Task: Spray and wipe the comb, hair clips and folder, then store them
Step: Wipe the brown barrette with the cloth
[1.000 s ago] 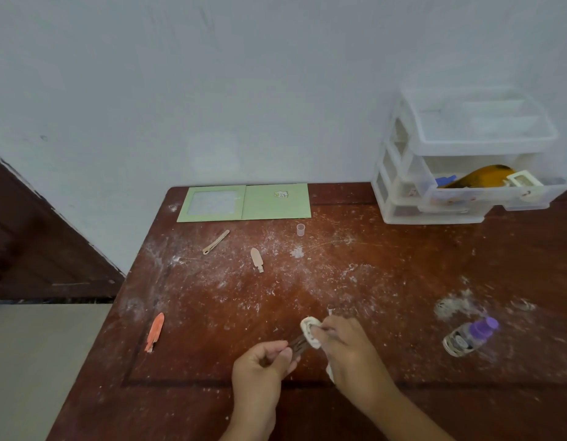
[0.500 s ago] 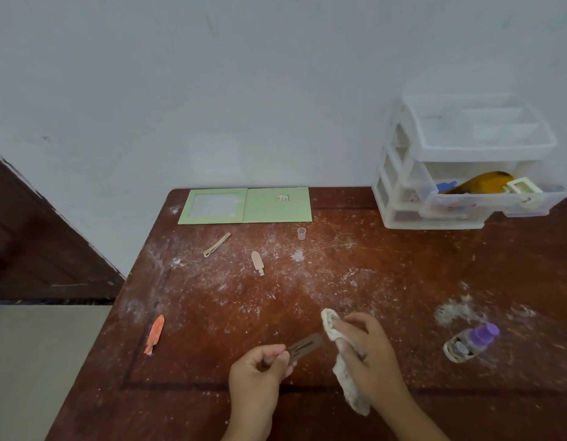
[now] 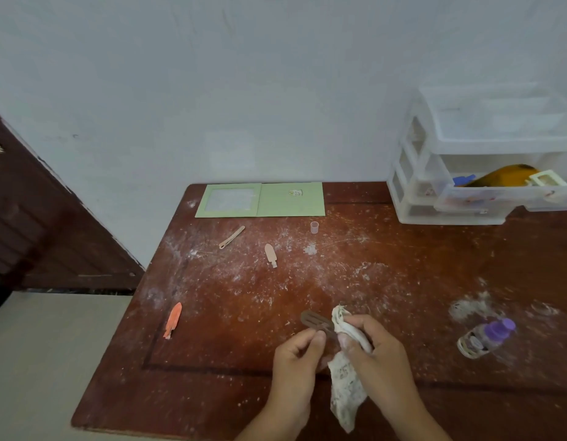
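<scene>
My left hand (image 3: 299,354) pinches a brown hair clip (image 3: 314,320) by its near end, low over the front of the dusty wooden table (image 3: 403,281). My right hand (image 3: 371,348) grips a dirty white cloth (image 3: 345,377) and holds its bunched tip against the clip's right side. An orange hair clip (image 3: 173,319) lies at the left. A beige clip (image 3: 271,254) and a thin tan clip (image 3: 231,237) lie farther back. The green folder (image 3: 261,199) lies open at the back edge. A purple-capped spray bottle (image 3: 485,337) lies on its side at the right.
A clear plastic drawer unit (image 3: 466,173) stands at the back right, one drawer pulled out with a yellow-brown item (image 3: 505,175) and a blue item inside. A small clear cap (image 3: 314,226) stands near the folder. White dust covers the table. The table's left edge drops to a pale floor.
The cloth came off the clip and was then brought back against its right side. The clip now points up and to the left in my left hand.
</scene>
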Demonstrator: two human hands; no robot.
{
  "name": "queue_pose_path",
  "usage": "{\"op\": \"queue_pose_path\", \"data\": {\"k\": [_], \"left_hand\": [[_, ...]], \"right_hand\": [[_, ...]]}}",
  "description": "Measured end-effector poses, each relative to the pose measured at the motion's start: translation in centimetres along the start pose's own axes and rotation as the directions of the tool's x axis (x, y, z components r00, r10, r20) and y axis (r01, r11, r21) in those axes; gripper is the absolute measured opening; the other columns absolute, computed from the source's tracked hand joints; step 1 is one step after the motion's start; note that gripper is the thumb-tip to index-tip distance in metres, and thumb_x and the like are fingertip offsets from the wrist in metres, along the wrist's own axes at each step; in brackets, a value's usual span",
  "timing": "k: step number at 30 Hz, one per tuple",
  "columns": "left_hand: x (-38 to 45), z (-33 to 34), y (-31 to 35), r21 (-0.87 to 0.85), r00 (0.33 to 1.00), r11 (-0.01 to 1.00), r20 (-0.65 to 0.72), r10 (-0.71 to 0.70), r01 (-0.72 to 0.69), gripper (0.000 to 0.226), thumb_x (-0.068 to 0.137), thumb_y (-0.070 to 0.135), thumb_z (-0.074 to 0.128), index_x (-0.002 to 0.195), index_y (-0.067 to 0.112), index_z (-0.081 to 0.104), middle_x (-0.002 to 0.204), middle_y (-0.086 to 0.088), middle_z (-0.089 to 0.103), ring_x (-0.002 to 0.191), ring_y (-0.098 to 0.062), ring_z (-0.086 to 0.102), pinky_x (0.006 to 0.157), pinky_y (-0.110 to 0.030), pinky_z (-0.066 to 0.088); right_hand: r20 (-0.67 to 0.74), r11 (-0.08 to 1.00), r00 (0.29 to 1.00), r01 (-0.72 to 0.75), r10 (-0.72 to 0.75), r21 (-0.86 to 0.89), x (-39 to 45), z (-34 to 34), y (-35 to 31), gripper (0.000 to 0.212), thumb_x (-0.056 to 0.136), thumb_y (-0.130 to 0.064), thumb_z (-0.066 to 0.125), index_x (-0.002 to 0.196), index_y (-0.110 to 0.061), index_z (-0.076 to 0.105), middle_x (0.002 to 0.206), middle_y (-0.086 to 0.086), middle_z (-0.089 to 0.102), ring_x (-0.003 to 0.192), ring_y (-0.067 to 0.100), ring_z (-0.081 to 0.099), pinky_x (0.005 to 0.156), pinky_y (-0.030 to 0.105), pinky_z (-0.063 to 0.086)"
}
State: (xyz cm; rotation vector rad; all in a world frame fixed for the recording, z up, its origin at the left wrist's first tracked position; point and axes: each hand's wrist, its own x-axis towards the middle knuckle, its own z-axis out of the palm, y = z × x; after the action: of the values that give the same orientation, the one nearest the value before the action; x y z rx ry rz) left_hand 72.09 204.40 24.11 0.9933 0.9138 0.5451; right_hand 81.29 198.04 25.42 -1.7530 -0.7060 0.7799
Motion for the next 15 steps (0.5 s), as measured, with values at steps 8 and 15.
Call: {"op": "queue_pose_path", "data": {"k": [8,15], "left_hand": [[0.7,0.5,0.3,0.202,0.991,0.979,-0.136,0.002,0.026,0.025,0.097,0.009,0.032,0.078,0.008,0.047,0.064,-0.006,0.058,0.045,-0.011,0.055,0.048,-0.021,0.049],[-0.6,-0.6,0.5,0.325,0.999,0.945,0.016,-0.047,0.039,0.016,0.093,0.003,0.043,0.093,0.01,0.057,0.064,-0.003,0.053,0.039,-0.001,0.052,0.043,-0.013,0.043]], "right_hand": [[-0.078,0.955,0.973,0.196,-0.218,-0.222,-0.3,-1.0,1.1,0.029,0.082,-0.004,0.063,0.09,-0.031,0.066,0.094,-0.018,0.055,0.086,-0.014,0.051,0.073,0.006,0.043],[0.318,0.562,0.767,0.63,-0.557,-0.536,1.7,-3.3,1.3,0.023,0.087,-0.021,0.042,0.105,-0.028,0.055,0.103,0.005,0.052,0.095,0.01,0.041,0.077,0.013,0.037]]}}
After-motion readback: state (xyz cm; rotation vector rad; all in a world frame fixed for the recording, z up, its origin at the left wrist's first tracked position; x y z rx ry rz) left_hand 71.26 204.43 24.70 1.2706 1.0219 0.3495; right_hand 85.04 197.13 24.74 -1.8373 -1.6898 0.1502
